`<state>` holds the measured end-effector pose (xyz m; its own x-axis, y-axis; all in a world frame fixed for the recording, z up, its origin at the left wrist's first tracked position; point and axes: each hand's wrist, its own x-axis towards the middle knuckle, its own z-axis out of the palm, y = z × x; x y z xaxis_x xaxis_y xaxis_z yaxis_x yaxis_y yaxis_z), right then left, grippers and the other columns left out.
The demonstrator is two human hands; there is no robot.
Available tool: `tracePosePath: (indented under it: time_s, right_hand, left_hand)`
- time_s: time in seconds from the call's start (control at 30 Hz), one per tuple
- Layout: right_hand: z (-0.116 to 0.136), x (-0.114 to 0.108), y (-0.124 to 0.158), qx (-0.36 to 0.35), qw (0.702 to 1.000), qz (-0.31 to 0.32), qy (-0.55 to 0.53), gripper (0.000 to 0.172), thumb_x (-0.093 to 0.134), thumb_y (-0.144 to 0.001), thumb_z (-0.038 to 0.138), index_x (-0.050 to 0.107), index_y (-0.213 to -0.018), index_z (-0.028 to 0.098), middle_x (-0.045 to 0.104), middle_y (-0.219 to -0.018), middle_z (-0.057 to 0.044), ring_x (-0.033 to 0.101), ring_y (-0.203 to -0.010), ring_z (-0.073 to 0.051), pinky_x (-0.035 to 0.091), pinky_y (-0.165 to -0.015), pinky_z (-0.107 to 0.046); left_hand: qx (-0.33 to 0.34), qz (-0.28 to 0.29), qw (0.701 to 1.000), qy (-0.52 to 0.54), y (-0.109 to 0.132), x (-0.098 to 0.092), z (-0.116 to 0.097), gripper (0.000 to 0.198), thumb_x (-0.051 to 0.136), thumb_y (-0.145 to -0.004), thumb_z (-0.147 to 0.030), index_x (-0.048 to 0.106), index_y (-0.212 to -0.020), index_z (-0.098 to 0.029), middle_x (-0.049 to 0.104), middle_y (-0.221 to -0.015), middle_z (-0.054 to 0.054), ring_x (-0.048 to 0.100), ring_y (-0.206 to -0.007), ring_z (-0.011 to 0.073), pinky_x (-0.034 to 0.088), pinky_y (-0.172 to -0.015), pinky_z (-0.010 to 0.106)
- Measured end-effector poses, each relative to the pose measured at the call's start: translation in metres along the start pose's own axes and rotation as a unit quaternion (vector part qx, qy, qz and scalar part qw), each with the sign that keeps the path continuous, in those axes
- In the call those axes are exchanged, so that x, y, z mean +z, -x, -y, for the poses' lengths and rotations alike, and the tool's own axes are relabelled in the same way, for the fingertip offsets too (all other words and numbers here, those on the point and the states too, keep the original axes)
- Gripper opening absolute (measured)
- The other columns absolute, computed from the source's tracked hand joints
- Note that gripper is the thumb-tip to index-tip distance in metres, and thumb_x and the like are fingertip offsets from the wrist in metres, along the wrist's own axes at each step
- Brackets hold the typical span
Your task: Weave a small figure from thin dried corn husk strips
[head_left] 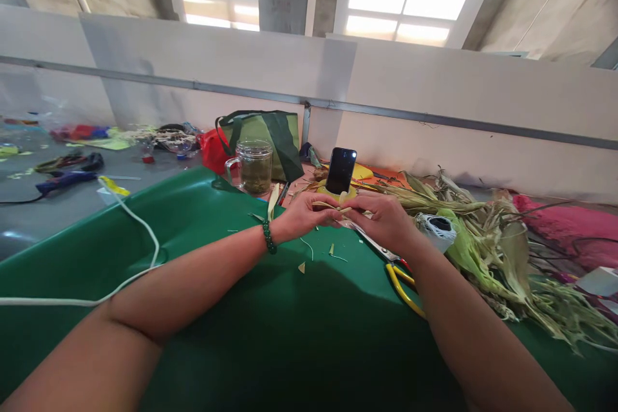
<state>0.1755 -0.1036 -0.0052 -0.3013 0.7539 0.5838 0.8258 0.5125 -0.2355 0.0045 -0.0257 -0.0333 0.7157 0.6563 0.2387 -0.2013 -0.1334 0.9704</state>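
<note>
My left hand [306, 214], a green bead bracelet on its wrist, pinches one side of a pale folded strip of corn husk [342, 208]. From the other side, the fingers of my right hand [385, 217] close on the same strip. The two hands almost meet above the green mat [290, 322]. Scissors with yellow handles [402, 290] lie partly under my right hand and forearm. Below the hands are a small husk scrap [302, 268] and bits of thread [338, 258]. Fingers hide part of the held strip.
A phone [341, 170] stands upright behind my hands. To its left are a glass mug [255, 167] and a green bag [284, 135]. Dried corn husks [506, 238] and a white thread spool [437, 230] lie at right. A white cable [145, 225] crosses the left side.
</note>
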Motion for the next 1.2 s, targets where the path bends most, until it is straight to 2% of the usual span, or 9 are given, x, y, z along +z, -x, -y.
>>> tracePosePath:
  time_s: [0.17, 0.27, 0.43, 0.67, 0.9, 0.97, 1.07, 1.13, 1.2]
  right_hand:
    - [0.003, 0.000, -0.001, -0.004, 0.997, 0.023, 0.070, 0.022, 0.051, -0.087, 0.019, 0.072, -0.085, 0.017, 0.068, -0.075, -0.007, 0.061, -0.070, -0.017, 0.041, -0.064, -0.026]
    - [0.003, 0.001, 0.000, 0.010, 0.997, 0.019, 0.069, 0.022, 0.051, -0.086, 0.020, 0.072, -0.083, 0.017, 0.067, -0.075, -0.007, 0.060, -0.070, -0.017, 0.040, -0.064, -0.026]
    - [-0.004, 0.005, -0.002, 0.079, 0.995, 0.005, -0.067, 0.017, 0.057, -0.081, 0.026, 0.071, -0.074, 0.018, 0.065, -0.065, -0.002, 0.054, -0.059, -0.012, 0.037, -0.055, -0.023]
    - [-0.010, 0.006, -0.005, 0.160, 0.963, 0.077, -0.203, 0.022, 0.063, -0.070, 0.034, 0.070, -0.065, 0.014, 0.057, -0.052, 0.001, 0.044, -0.048, -0.009, 0.033, -0.045, -0.022]
    - [-0.013, 0.003, -0.005, 0.174, 0.947, 0.133, -0.236, 0.019, 0.064, -0.069, 0.032, 0.067, -0.066, 0.014, 0.056, -0.054, 0.002, 0.047, -0.050, -0.009, 0.035, -0.047, -0.022]
    - [-0.012, 0.000, -0.006, 0.189, 0.937, 0.122, -0.266, 0.019, 0.065, -0.068, 0.033, 0.066, -0.075, 0.015, 0.060, -0.062, 0.001, 0.052, -0.056, -0.011, 0.040, -0.051, -0.023]
    - [-0.008, -0.002, -0.007, 0.179, 0.934, 0.095, -0.293, 0.033, 0.070, -0.065, 0.034, 0.064, -0.091, 0.015, 0.064, -0.073, -0.001, 0.058, -0.064, -0.013, 0.046, -0.058, -0.025]
    - [-0.004, 0.000, -0.007, 0.147, 0.943, 0.099, -0.281, 0.027, 0.068, -0.068, 0.034, 0.066, -0.088, 0.015, 0.064, -0.069, -0.001, 0.056, -0.061, -0.012, 0.045, -0.057, -0.025]
    - [-0.001, 0.004, -0.006, 0.122, 0.953, 0.106, -0.254, 0.017, 0.064, -0.071, 0.031, 0.067, -0.074, 0.015, 0.061, -0.061, 0.000, 0.052, -0.054, -0.010, 0.041, -0.051, -0.023]
  left_hand:
    - [-0.003, -0.011, 1.000, 0.002, 0.000, 0.001, 0.005, 0.045, 0.083, -0.054, -0.043, 0.067, -0.082, -0.011, 0.072, -0.074, 0.004, 0.072, -0.071, 0.0195, 0.059, -0.072, 0.031]
    - [0.007, -0.018, 1.000, -0.004, 0.000, 0.002, 0.007, 0.045, 0.083, -0.056, -0.044, 0.069, -0.083, -0.011, 0.073, -0.076, 0.005, 0.072, -0.071, 0.0200, 0.059, -0.072, 0.032]
    - [0.000, -0.035, 0.998, -0.047, 0.003, 0.004, 0.004, 0.037, 0.082, -0.060, -0.037, 0.071, -0.084, -0.011, 0.071, -0.070, 0.003, 0.070, -0.063, 0.0174, 0.059, -0.062, 0.027]
    - [-0.036, -0.039, 0.994, -0.091, 0.008, 0.009, -0.006, 0.013, 0.076, -0.064, -0.017, 0.070, -0.073, -0.010, 0.068, -0.063, 0.002, 0.065, -0.055, 0.0123, 0.053, -0.054, 0.021]
    - [-0.112, -0.027, 0.990, -0.087, 0.008, 0.010, -0.012, 0.000, 0.067, -0.064, -0.010, 0.066, -0.064, -0.010, 0.063, -0.057, 0.000, 0.061, -0.050, 0.0093, 0.052, -0.053, 0.020]
    - [-0.123, -0.024, 0.989, -0.084, 0.007, 0.009, -0.014, 0.002, 0.067, -0.064, -0.012, 0.066, -0.064, -0.011, 0.063, -0.057, -0.001, 0.058, -0.047, 0.0077, 0.051, -0.052, 0.019]
    - [-0.124, -0.011, 0.988, -0.093, 0.007, 0.008, -0.016, 0.003, 0.068, -0.062, -0.014, 0.067, -0.063, -0.011, 0.061, -0.054, -0.002, 0.057, -0.047, 0.0070, 0.050, -0.051, 0.019]
    - [-0.121, -0.005, 0.988, -0.101, 0.007, 0.008, -0.017, 0.002, 0.068, -0.061, -0.013, 0.068, -0.062, -0.012, 0.060, -0.054, -0.002, 0.056, -0.049, 0.0070, 0.050, -0.053, 0.019]
    - [-0.116, -0.005, 0.988, -0.105, 0.007, 0.009, -0.017, 0.004, 0.066, -0.060, -0.011, 0.069, -0.062, -0.012, 0.061, -0.055, -0.002, 0.054, -0.050, 0.0067, 0.049, -0.052, 0.018]
